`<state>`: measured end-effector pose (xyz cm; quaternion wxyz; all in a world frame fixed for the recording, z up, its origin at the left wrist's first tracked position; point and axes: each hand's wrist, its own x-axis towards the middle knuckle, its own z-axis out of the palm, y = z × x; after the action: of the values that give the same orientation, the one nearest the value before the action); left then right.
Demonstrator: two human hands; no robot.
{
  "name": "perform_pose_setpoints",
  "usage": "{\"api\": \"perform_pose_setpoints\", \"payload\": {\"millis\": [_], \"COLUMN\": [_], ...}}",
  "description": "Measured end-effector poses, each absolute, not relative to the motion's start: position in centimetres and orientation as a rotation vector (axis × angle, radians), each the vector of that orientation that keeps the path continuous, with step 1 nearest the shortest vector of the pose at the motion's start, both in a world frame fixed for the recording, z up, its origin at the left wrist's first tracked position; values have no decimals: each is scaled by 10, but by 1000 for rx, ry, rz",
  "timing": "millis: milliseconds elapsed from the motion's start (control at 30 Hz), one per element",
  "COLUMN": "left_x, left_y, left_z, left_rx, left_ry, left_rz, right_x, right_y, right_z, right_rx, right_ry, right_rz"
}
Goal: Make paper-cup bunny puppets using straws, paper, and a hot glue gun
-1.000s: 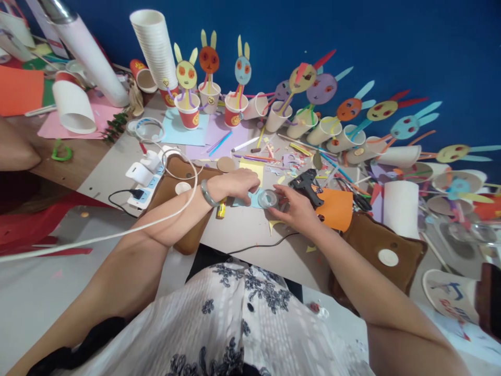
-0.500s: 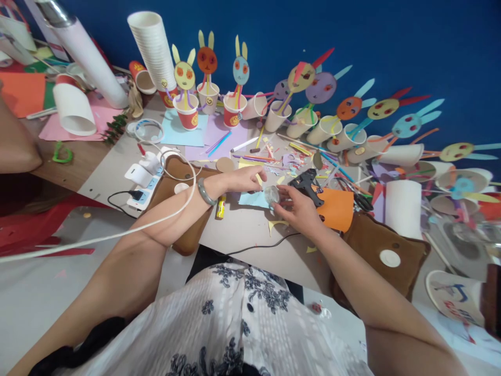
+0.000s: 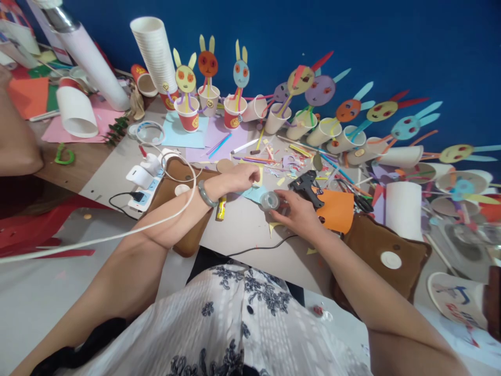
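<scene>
My right hand holds a small clear round object between thumb and fingers; whether it is a tape roll or a little pot I cannot tell. My left hand, with a bangle at the wrist, is closed with its fingers curled down at a scrap of yellow paper; what they pinch is hidden. Light blue paper lies under and between the hands. Close to my right hand rest a black glue gun and orange paper. A yellow glue stick is below my left wrist.
Paper cups with rabbit-faced figures line the wall beside a tall cup stack. Scraps and pens litter the middle. A power strip, a white cable and brown cushions flank my arms. Another person's arm is at left.
My right hand has moved slightly left and down with the clear round object, which now tilts differently. My left fingers have curled in more.
</scene>
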<state>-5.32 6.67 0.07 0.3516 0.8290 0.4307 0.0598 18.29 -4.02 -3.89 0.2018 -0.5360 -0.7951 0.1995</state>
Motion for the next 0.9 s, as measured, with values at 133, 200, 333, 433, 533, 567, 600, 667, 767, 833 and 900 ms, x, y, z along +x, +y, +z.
{"api": "perform_pose_setpoints", "payload": {"millis": [133,200,333,433,533,567,600,667,767,833,900], "left_x": [-54,-55,-55,-56,-57,-58,-58,-60,-60,-60,-60], "left_y": [66,67,66,65,61,60,59,58,59,60,61], "left_z": [4,4,3,3,4,5,6,8,10,10,10], "left_rx": [2165,2192,2339,2434,2486,2502,2509,2491,2425,2387,2358], "left_ry": [1252,1303,1296,998,755,743,747,747,685,666,671], "left_rz": [171,204,314,204,-33,-83,-119,-158,-194,-207,-213], "right_x": [182,181,182,184,187,187,187,187,183,179,174], "right_y": [-41,-41,-41,-40,-37,-36,-36,-34,-33,-34,-35], "right_z": [-36,-35,-34,-34,-36,-37,-37,-38,-38,-38,-37], "right_rx": [-1479,-1475,-1483,-1502,-1510,-1509,-1507,-1507,-1512,-1513,-1517], "right_ry": [-2316,-2338,-2322,-2221,-2116,-2097,-2083,-2072,-2076,-2098,-2139], "right_rz": [475,462,483,583,685,709,727,749,730,681,618]}}
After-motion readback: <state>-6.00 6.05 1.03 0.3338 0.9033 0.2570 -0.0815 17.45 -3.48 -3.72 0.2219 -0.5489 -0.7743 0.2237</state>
